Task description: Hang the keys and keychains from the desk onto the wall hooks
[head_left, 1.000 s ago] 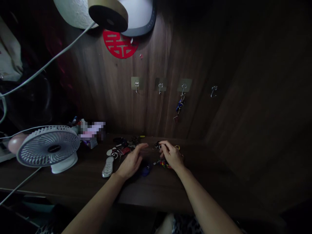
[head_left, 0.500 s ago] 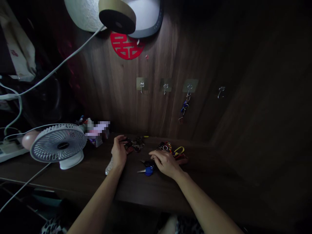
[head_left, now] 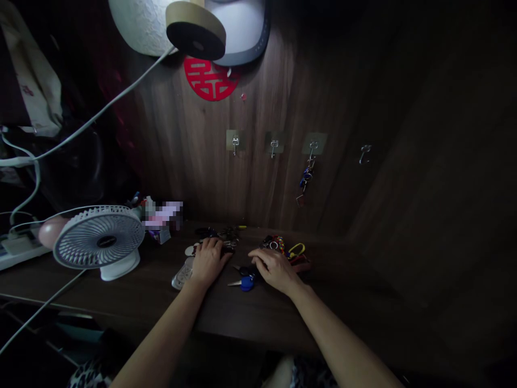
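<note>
Left hand (head_left: 208, 262) shifted right, over keys (head_left: 231, 243) (can't tell its grip or right hand's (head_left: 278, 269)).

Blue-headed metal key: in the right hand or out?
Out: the blue-headed metal key, blade exposed, lies on the dark wooden tabletop beside the right hand.
</note>
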